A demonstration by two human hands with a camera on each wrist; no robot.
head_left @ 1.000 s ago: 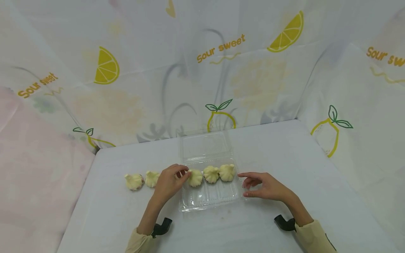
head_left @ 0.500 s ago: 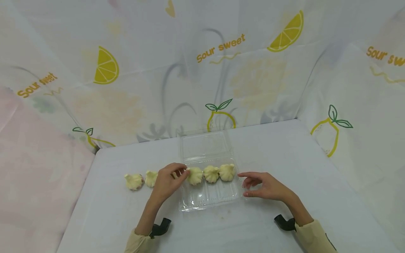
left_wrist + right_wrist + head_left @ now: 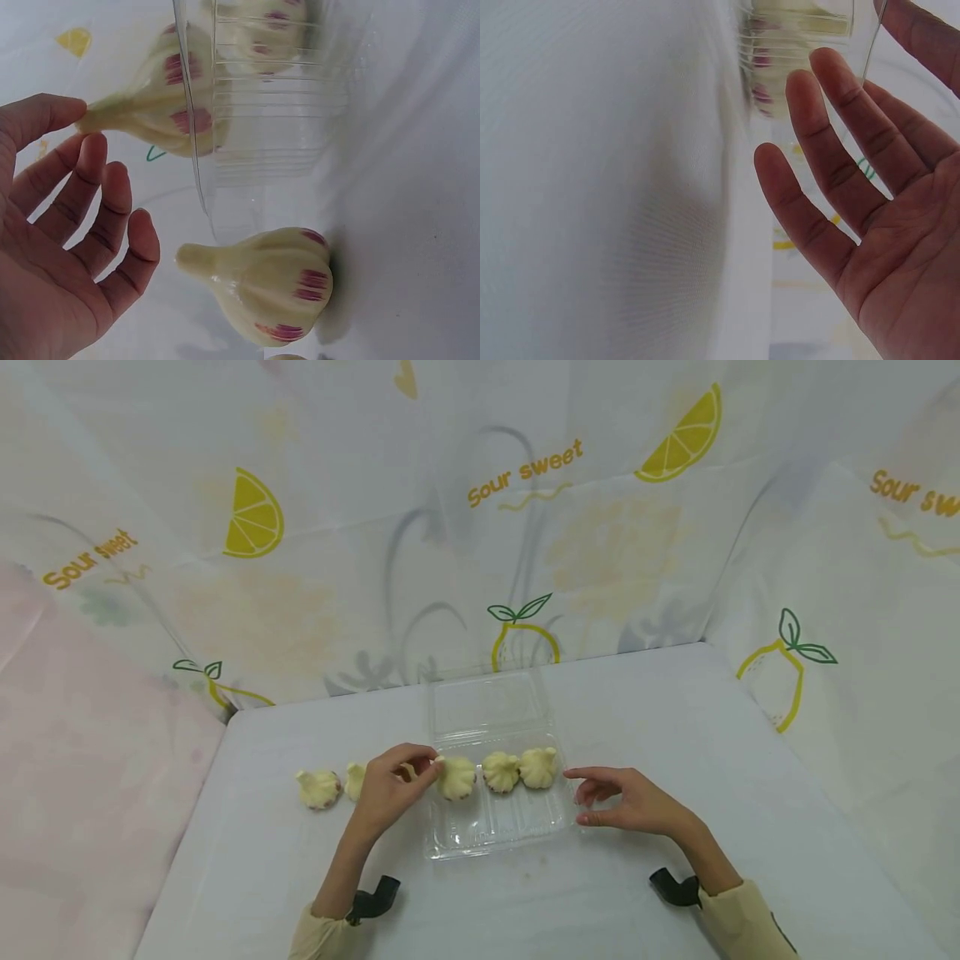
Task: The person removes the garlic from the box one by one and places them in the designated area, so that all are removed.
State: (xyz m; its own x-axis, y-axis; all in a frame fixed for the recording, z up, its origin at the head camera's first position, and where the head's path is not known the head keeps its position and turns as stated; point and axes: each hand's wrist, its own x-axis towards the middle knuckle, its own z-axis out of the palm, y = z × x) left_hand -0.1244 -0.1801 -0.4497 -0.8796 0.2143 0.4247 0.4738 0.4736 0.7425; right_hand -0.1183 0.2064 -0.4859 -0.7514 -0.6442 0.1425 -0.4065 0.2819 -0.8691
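My left hand pinches a garlic bulb by its stem between thumb and fingertips. In the left wrist view this purple-streaked bulb is tilted at the rim of a clear plastic clamshell box. Two more bulbs sit side by side in the box, one in the middle and one at the right. Beside the box's right edge, my right hand has its fingers spread and loosely bent; whether they touch the rim I cannot tell.
The box's lid lies folded back toward the rear curtain. Left of the box are two loose bulbs on the white table: an outer one and one partly behind my left hand. A printed curtain borders the table.
The left hand has shifted slightly left with the pinched bulb, widening the gap to the middle one. My right hand stays still.
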